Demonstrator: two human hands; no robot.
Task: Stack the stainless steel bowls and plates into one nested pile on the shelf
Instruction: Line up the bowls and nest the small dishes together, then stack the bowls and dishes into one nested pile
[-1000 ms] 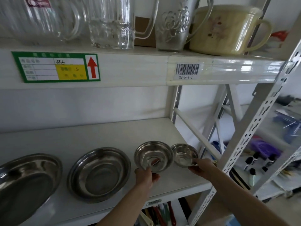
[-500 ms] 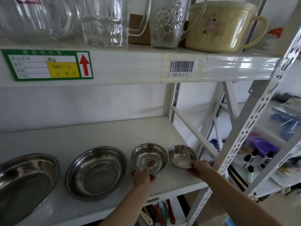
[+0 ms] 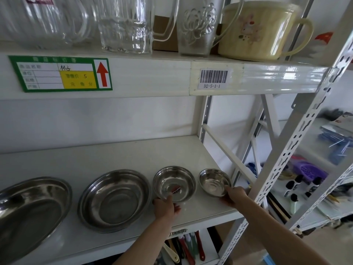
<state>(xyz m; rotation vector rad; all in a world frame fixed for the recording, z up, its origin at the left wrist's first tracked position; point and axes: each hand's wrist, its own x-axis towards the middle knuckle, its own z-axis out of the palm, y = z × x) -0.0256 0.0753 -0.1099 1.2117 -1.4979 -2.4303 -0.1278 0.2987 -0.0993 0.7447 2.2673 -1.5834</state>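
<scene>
While four steel dishes sit in a row on the white shelf (image 3: 114, 155), largest plate (image 3: 28, 211) leftmost, the left hand (image 3: 165, 206) grips the medium bowl (image 3: 174, 183) and the right hand (image 3: 234, 196) grips the smallest bowl (image 3: 214, 181).

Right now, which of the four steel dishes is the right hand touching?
The smallest round steel bowl, rightmost in the row; the right hand grips its near rim.
</scene>
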